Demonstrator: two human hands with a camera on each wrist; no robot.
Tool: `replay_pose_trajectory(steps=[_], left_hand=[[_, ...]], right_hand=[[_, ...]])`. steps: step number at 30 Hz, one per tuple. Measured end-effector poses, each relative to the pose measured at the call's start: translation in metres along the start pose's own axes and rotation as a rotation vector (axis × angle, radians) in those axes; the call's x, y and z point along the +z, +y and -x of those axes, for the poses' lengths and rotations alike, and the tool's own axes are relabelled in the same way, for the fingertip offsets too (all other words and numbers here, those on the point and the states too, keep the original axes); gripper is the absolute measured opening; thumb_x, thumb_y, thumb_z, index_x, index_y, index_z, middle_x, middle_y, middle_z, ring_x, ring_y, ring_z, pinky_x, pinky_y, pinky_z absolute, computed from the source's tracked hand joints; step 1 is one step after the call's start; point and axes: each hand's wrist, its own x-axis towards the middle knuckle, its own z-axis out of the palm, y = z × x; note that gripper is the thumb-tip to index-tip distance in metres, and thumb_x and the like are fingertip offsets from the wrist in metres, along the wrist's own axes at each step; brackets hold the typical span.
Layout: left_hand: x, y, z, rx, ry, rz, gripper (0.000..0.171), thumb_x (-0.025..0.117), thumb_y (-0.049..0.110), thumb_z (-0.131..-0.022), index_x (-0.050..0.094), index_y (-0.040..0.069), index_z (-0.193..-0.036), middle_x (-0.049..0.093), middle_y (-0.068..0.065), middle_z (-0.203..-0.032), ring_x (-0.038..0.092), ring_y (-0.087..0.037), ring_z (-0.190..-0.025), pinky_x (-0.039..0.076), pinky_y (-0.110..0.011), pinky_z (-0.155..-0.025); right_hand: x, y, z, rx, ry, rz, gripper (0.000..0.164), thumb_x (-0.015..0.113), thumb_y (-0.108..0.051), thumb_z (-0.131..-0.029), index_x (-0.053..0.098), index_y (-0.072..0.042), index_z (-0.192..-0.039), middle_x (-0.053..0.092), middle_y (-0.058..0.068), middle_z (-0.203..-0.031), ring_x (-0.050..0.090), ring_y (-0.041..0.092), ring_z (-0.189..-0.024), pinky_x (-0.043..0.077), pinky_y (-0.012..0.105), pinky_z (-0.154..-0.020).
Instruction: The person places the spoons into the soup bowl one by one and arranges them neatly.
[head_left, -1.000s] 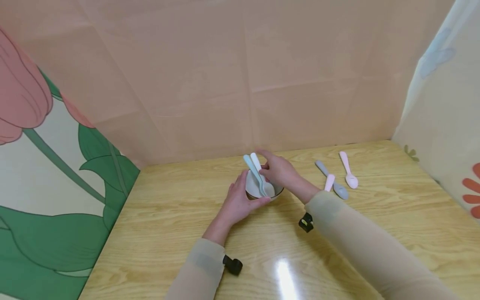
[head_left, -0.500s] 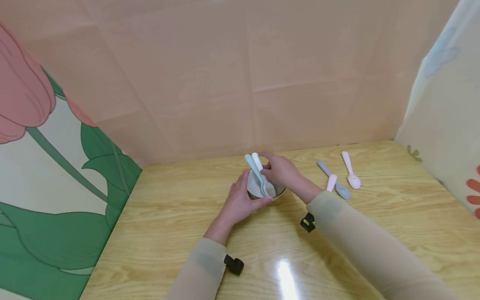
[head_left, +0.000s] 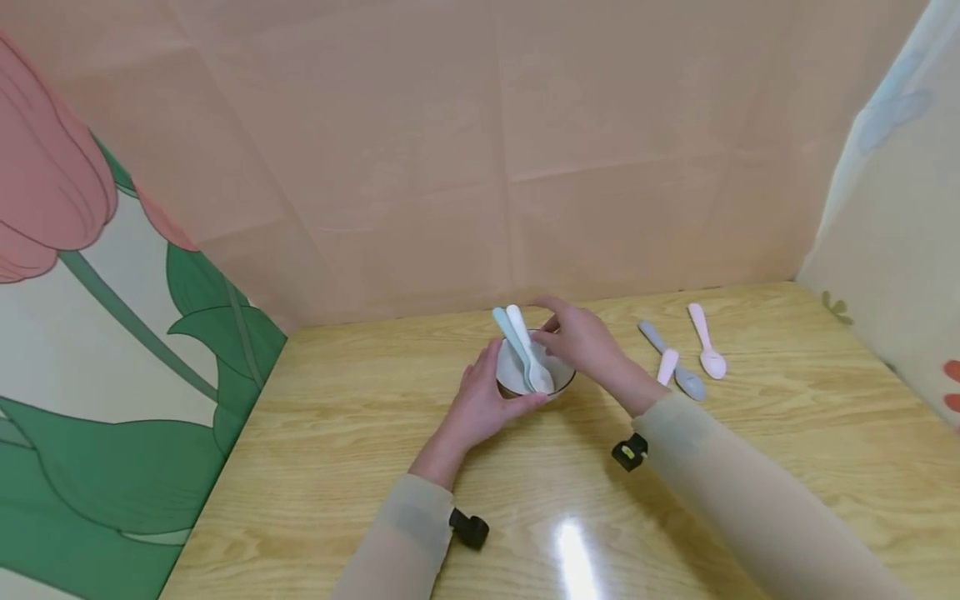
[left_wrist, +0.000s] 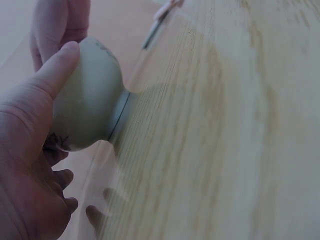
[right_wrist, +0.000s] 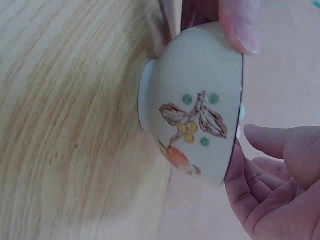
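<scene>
Nearest the head camera, the left sleeve point(head_left: 401, 533) and right sleeve point(head_left: 750, 492) are seen stretched over the wood-grain table point(head_left: 337, 483), a black device point(head_left: 469, 528) being worn at the left wrist and a similar one at the right. Beyond them, the bowl point(right_wrist: 195, 65) is stood upright on the table, between the two hands. It is gripped by the left hand point(head_left: 480, 404), whose thumb is pressed to the near rim while the fingers are curved round the left side. Leaves, yellow berries, an orange fruit and green dots are painted on the bowl's wall. Inside, a light blue spoon point(head_left: 512, 333) and a white spoon point(head_left: 522, 333) are leaned side by side, their handles raised past the far rim. The right hand point(head_left: 585, 337) is held at the bowl's far right rim, thumb and index finger parted; whether the rim is touched cannot be told. To the right, a pink spoon point(head_left: 667, 367) is partly hidden by the right arm, near a gray spoon point(head_left: 689, 382); another pink spoon point(head_left: 705, 340) is laid just beside them. Farthest off, the table is backed by a creased, peach-coloured sheet point(head_left: 405, 167).
</scene>
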Motion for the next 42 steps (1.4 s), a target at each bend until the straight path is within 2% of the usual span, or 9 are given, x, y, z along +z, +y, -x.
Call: replay_pose_trajectory(steps=[9, 14, 22, 34, 42], left_hand=[[-0.001, 0.000, 0.001, -0.011, 0.003, 0.007, 0.112, 0.089, 0.062, -0.088, 0.028, 0.020, -0.173, 0.050, -0.004, -0.163, 0.051, -0.028, -0.147, 0.014, -0.059, -0.133], [-0.002, 0.000, -0.001, 0.009, 0.011, 0.003, 0.112, 0.091, 0.061, -0.087, 0.031, 0.019, -0.171, 0.052, -0.003, -0.161, 0.052, -0.027, -0.145, 0.022, -0.054, -0.130], [-0.004, -0.001, -0.002, -0.001, 0.019, 0.002, 0.111, 0.091, 0.063, -0.086, 0.033, 0.021, -0.170, 0.053, -0.001, -0.159, 0.051, -0.028, -0.143, 0.037, -0.053, -0.122], [-0.003, -0.006, -0.002, 0.005, 0.025, 0.001, 0.107, 0.092, 0.060, -0.086, 0.036, 0.022, -0.168, 0.054, 0.002, -0.156, 0.052, -0.026, -0.141, 0.037, -0.051, -0.122], [-0.004, -0.007, -0.003, 0.003, 0.026, 0.002, 0.108, 0.092, 0.060, -0.086, 0.035, 0.023, -0.169, 0.054, 0.003, -0.157, 0.051, -0.027, -0.140, 0.040, -0.052, -0.119]], right_hand=[[-0.017, 0.012, 0.017, 0.015, 0.045, -0.031, 0.064, 0.074, -0.023, -0.109, 0.047, -0.006, -0.165, 0.078, 0.019, -0.120, 0.080, 0.027, -0.091, 0.060, 0.038, -0.073], [-0.027, 0.022, 0.031, 0.028, 0.057, -0.041, 0.066, 0.073, -0.027, -0.110, 0.045, -0.005, -0.166, 0.076, 0.019, -0.125, 0.079, 0.033, -0.099, 0.061, 0.040, -0.075], [-0.041, 0.036, 0.047, 0.010, 0.097, -0.014, 0.065, 0.071, -0.033, -0.111, 0.047, -0.005, -0.165, 0.076, 0.017, -0.124, 0.077, 0.028, -0.095, 0.056, 0.040, -0.075], [-0.057, 0.056, 0.061, 0.034, 0.103, -0.014, 0.071, 0.069, -0.036, -0.112, 0.043, 0.003, -0.165, 0.073, 0.020, -0.127, 0.077, 0.031, -0.098, 0.056, 0.038, -0.076], [-0.066, 0.074, 0.068, 0.042, 0.120, 0.002, 0.075, 0.067, -0.046, -0.111, 0.044, 0.001, -0.165, 0.073, 0.020, -0.129, 0.077, 0.032, -0.101, 0.056, 0.037, -0.076]])
